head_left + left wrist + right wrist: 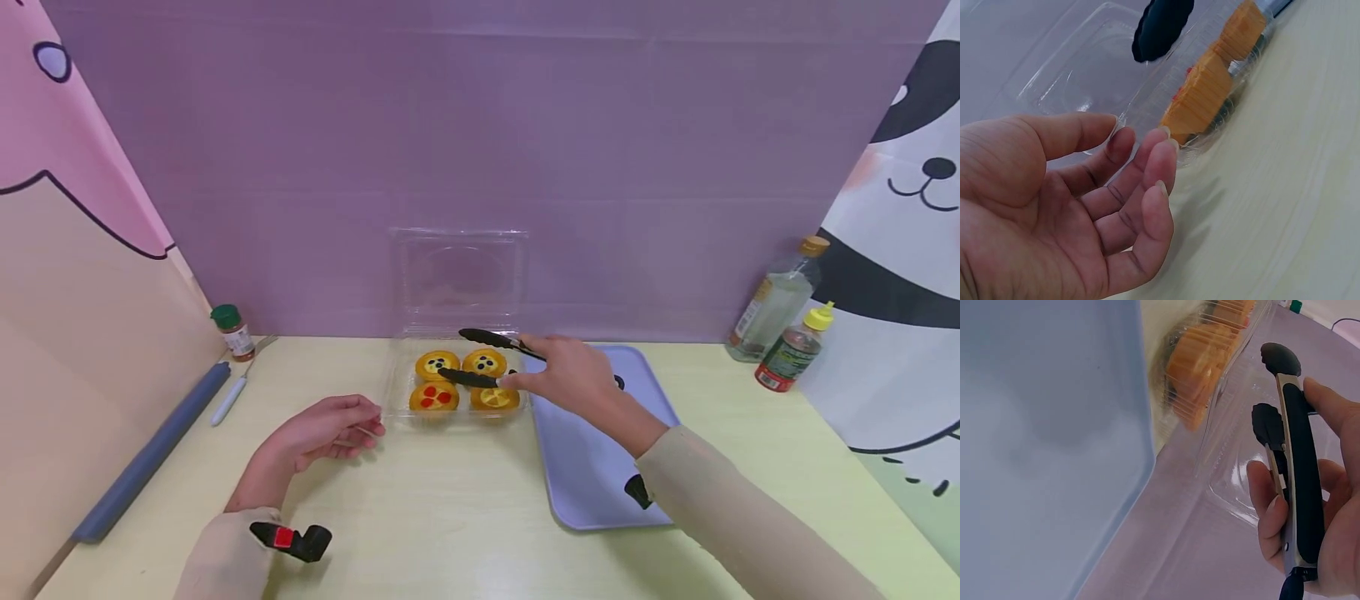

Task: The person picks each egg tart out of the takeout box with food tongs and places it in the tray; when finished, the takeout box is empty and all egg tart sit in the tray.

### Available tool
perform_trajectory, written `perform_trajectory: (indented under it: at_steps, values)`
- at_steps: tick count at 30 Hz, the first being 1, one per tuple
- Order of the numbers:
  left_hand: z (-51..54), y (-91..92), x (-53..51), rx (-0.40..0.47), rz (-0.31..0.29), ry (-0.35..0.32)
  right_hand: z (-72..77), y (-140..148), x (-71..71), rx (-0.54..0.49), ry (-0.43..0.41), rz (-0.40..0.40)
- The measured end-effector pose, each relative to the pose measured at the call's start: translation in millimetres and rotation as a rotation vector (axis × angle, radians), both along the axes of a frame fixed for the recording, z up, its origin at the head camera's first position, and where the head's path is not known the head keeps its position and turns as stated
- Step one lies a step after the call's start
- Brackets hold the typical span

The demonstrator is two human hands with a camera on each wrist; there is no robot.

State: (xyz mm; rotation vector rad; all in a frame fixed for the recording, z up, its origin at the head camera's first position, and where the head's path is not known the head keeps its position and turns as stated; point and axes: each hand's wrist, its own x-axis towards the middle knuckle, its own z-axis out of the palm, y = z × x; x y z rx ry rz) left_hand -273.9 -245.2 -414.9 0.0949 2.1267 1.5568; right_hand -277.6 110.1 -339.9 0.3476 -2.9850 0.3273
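A clear plastic container (390,379) stands with its lid (461,279) raised at the back. Inside lie several round pastries, among them one with red pieces (435,397) and one with dark berries (484,362). My left hand (333,433) is at the container's front left corner; in the left wrist view, thumb and index fingertip of this hand (1085,200) pinch the clear rim. With my right hand (573,375) I hold black tongs (487,337) over the pastries, their tips apart and nothing between them. The right wrist view shows the fingers round the tongs (1304,469).
A lilac tray (585,467) lies to the right of the container. At the back right stand a glass bottle (776,304) and a yellow-capped bottle (793,354). On the left are a green-capped jar (237,337), a fork (228,402) and a blue-grey roll (157,454).
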Motion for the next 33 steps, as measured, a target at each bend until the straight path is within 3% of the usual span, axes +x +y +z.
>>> perform_trajectory:
  at_steps: [14, 20, 33]
  values:
    - [3.4, 0.9, -1.0, -0.038, 0.017, 0.043, -1.4, -24, -19.9, 0.052, -0.093, -0.019]
    - [2.2, 0.8, 2.0, -0.034, -0.004, 0.056, -3.7, -37, -25.8, 0.055, -0.142, -0.056]
    - [4.7, 1.8, 2.8, -0.040, 0.010, 0.054, 1.8, -56, -27.1, 0.091, -0.190, -0.076]
